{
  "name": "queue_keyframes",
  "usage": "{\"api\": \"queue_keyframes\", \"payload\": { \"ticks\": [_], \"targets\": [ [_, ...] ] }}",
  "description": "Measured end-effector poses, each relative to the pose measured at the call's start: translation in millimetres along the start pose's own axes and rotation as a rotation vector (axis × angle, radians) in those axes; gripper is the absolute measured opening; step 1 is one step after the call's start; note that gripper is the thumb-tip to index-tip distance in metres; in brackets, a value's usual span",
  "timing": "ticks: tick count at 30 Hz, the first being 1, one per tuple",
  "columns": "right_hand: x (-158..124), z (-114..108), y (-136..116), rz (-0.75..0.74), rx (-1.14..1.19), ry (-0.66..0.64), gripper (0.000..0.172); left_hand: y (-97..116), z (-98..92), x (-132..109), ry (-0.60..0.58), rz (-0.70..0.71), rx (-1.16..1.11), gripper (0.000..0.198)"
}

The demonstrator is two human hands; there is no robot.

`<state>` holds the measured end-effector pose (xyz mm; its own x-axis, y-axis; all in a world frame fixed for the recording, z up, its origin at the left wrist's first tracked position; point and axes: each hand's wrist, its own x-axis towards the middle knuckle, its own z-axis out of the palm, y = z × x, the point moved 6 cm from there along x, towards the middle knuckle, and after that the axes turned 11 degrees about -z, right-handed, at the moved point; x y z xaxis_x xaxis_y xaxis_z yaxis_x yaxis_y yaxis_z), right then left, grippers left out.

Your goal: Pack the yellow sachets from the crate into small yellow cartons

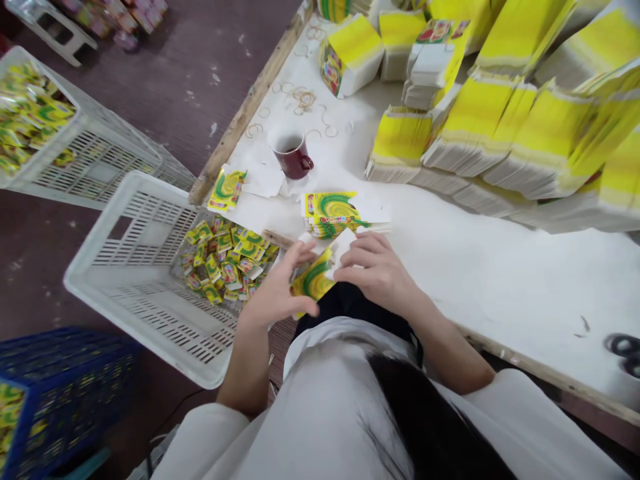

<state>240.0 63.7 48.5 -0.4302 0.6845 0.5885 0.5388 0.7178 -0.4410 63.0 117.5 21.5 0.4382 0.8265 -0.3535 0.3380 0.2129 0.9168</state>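
A small yellow and green printed carton (314, 280) with a white end flap is held in front of my body, at the table's near edge. My left hand (275, 290) curves around its left end, thumb below and fingers above. At the other end, my right hand (377, 270) pinches the white flap with bent fingers. Just beyond the hands lies a stack of flat cartons (330, 212) on the white table. Farther left, a single flat carton (227, 189) rests at the table's corner.
A white crate (135, 280) holding several folded cartons stands at the left below the table edge. Another white crate (100, 153) and a blue crate (65, 393) flank it. On the table are a maroon mug (291, 157), rubber bands (304, 100) and bundled yellow cartons (480, 127).
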Motion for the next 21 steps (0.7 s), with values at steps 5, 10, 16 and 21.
{"api": "queue_keyframes", "payload": {
  "ticks": [5, 10, 16, 21],
  "targets": [
    [-14, 10, 14, 0.335, 0.169, 0.364, 0.049, -7, 31.0, -2, 0.09, 0.0, 0.298, 0.078],
    [-21, 51, 23, 0.749, 0.918, 0.363, 0.062, -11, 46.2, -7, 0.254, 0.175, 0.427, 0.079],
    [-18, 55, 22, 0.735, 0.975, 0.266, 0.061, -9, 46.6, -7, 0.255, 0.228, 0.435, 0.061],
    [-22, 53, 13, 0.531, 0.662, 0.12, 0.058, -16, 46.4, 1, 0.135, 0.092, 0.412, 0.066]
  ]
}}
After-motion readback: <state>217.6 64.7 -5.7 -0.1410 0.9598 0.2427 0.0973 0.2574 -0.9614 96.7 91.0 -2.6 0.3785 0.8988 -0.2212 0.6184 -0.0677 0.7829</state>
